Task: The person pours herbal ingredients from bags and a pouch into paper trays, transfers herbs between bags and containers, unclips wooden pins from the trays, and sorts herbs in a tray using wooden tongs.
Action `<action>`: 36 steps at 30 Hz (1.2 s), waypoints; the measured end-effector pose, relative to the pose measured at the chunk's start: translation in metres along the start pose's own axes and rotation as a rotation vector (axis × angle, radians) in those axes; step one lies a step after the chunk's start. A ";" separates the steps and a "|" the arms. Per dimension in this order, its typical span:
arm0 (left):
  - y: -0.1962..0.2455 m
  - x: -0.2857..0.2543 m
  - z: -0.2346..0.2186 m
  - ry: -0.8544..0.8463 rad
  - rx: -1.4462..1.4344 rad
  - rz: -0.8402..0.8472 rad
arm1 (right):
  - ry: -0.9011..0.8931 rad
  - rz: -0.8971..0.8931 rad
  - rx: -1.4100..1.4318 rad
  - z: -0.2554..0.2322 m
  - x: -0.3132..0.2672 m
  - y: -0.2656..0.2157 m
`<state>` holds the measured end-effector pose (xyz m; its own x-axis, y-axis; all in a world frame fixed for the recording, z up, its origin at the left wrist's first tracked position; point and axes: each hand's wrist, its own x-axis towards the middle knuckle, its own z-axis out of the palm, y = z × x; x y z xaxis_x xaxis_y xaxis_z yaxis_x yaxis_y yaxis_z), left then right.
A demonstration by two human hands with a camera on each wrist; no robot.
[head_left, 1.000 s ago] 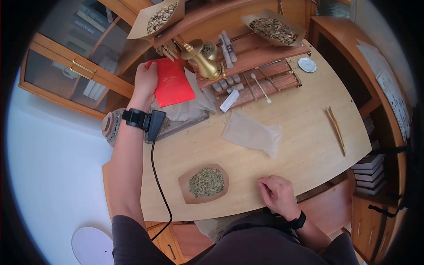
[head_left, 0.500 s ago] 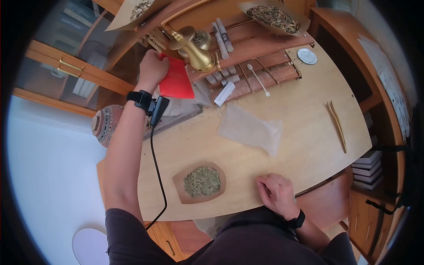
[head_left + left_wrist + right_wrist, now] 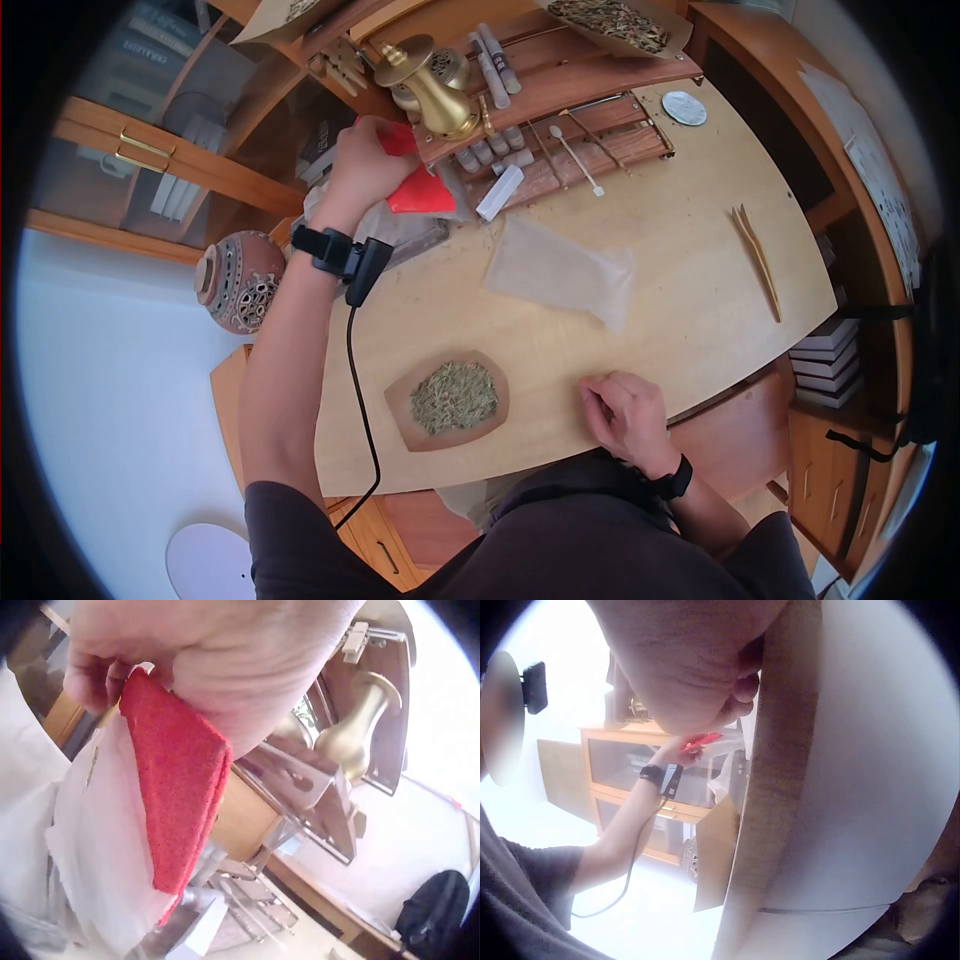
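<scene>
At the far left of the table my left hand [image 3: 365, 165] grips a flat red packet [image 3: 425, 193], partly hidden behind the hand in the head view. Up close in the left wrist view, the packet [image 3: 176, 772] hangs down from the fingers, with whitish translucent bags [image 3: 97, 825] beside it. My right hand [image 3: 632, 415] rests loosely curled at the front edge of the table, holding nothing. To its left lies a brown paper tray [image 3: 400, 412] of dried green herbs [image 3: 453, 397].
A brass pot [image 3: 435, 90] stands on the wooden rack [image 3: 560, 75], beside small tubes. Below lie a white box [image 3: 500, 192], a translucent bag [image 3: 560, 270] and wooden tongs [image 3: 757, 262]. A patterned jar [image 3: 245, 280] stands left of my left forearm; a cable [image 3: 360, 400] trails from that wrist.
My left hand has turned over and tipped the red packet, so less of its face shows. The head view has shifted slightly. My right hand stays at the table edge.
</scene>
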<state>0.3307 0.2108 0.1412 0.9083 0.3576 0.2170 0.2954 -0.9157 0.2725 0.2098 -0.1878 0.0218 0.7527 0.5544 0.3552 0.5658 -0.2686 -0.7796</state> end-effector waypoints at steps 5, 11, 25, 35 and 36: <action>-0.012 -0.012 0.032 0.072 0.147 0.023 | -0.020 0.002 -0.034 0.001 -0.002 0.000; -0.017 -0.019 0.026 0.040 -0.018 0.064 | -0.014 -0.011 -0.066 0.001 -0.001 -0.002; -0.036 -0.322 -0.006 0.206 -0.817 -0.377 | 0.164 -0.198 -0.251 -0.017 0.034 -0.010; -0.038 -0.399 0.045 0.391 -0.979 -0.537 | -0.015 -0.026 -0.361 0.003 0.076 0.023; -0.038 -0.399 0.046 0.407 -0.995 -0.509 | 0.011 -0.025 -0.345 0.003 0.075 0.024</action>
<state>-0.0291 0.0944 0.0008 0.5395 0.8353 0.1060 0.0717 -0.1710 0.9827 0.2788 -0.1509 0.0279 0.7394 0.5561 0.3794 0.6634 -0.5063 -0.5510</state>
